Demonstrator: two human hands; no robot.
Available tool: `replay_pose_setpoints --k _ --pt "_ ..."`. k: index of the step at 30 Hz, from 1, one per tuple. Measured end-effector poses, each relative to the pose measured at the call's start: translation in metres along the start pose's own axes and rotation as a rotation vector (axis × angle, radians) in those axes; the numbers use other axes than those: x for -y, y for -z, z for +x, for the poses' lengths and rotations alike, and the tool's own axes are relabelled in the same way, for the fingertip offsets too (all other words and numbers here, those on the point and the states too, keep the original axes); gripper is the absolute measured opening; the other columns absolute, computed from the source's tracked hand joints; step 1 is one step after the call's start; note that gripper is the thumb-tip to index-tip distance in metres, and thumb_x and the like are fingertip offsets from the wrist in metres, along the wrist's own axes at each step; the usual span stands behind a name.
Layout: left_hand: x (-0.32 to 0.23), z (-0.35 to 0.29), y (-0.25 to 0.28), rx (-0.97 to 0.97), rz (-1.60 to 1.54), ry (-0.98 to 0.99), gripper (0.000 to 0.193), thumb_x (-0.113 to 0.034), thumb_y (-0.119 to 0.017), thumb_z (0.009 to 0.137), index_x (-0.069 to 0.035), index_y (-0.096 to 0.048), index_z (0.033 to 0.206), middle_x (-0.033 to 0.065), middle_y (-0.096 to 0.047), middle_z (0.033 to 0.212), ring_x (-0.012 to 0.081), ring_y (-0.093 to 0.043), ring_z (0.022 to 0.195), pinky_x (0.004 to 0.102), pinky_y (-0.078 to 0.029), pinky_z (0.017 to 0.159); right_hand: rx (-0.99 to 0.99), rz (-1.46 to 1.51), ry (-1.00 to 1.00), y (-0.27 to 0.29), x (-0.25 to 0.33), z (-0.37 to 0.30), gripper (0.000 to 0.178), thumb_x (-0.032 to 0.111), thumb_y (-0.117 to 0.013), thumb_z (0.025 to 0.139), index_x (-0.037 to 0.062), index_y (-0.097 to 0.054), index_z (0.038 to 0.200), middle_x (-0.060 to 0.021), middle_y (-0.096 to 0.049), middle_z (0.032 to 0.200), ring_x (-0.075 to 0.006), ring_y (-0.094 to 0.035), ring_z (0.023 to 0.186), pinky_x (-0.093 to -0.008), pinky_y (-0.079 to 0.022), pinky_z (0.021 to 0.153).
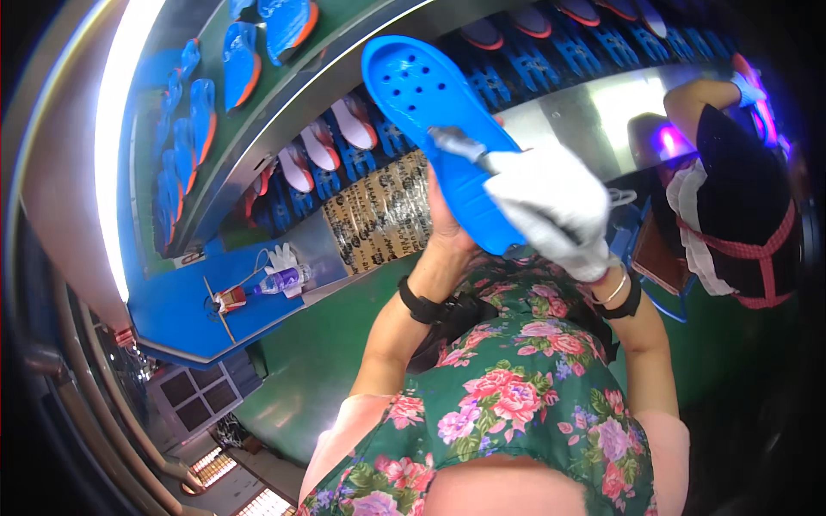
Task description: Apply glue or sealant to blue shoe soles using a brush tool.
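Note:
A blue shoe sole with a cluster of small round holes at its far end is held up in front of me, tilted, with a wet-looking shine. My bare left hand grips it from below and along its left edge; most of those fingers are hidden behind it. In my right hand, which wears a white glove and is slightly blurred, is a brush with greyish bristles. The bristles touch the sole's upper face near its middle. My right fingers are closed round the brush's handle.
Beyond the sole runs a line carrying blue soles and pale insoles with orange ends. A rack of blue and orange insoles stands upper left. A bottle lies on the blue table. At right, a co-worker reaches toward purple light.

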State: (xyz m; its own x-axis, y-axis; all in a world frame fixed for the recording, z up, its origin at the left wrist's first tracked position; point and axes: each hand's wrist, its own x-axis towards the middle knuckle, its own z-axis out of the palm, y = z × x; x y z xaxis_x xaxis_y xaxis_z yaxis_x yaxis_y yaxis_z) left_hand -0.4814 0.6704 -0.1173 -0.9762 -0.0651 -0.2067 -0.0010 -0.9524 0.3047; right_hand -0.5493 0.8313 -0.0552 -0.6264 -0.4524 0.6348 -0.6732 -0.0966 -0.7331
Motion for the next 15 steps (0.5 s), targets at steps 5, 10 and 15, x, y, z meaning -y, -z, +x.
replay_pose_setpoints --k 5,10,15 --pt "-0.008 0.008 0.007 0.097 0.030 0.046 0.098 -0.070 -0.066 0.087 -0.008 -0.035 0.156 0.0138 -0.051 0.151 0.0462 -0.052 0.134 0.0634 -0.045 0.110 0.132 0.220 -0.007 -0.006 -0.012 -0.017 0.019 0.005 -0.081 0.078 0.0066 -0.080 0.098 -0.0124 -0.078 0.105 -0.0264 -0.075 0.094 -0.0392 -0.058 0.083" --pt "-0.004 0.009 -0.002 0.023 -0.205 0.060 0.099 -0.071 -0.067 0.086 -0.009 -0.037 0.156 0.0220 -0.052 0.147 0.0467 -0.055 0.130 0.0634 -0.046 0.108 0.064 -0.025 0.100 0.002 -0.009 -0.017 0.022 0.007 -0.079 0.081 0.0079 -0.080 0.104 -0.0116 -0.078 0.107 -0.0282 -0.075 0.093 -0.0407 -0.058 0.081" --pt "-0.011 0.012 0.007 0.178 -0.130 0.176 0.093 -0.076 -0.055 0.091 -0.012 -0.038 0.156 0.0297 -0.052 0.144 0.0476 -0.060 0.122 0.0616 -0.049 0.104 0.216 0.200 0.034 0.011 0.004 -0.030 0.025 0.006 -0.084 0.075 0.0114 -0.080 0.100 -0.0082 -0.078 0.104 -0.0257 -0.074 0.093 -0.0366 -0.059 0.080"
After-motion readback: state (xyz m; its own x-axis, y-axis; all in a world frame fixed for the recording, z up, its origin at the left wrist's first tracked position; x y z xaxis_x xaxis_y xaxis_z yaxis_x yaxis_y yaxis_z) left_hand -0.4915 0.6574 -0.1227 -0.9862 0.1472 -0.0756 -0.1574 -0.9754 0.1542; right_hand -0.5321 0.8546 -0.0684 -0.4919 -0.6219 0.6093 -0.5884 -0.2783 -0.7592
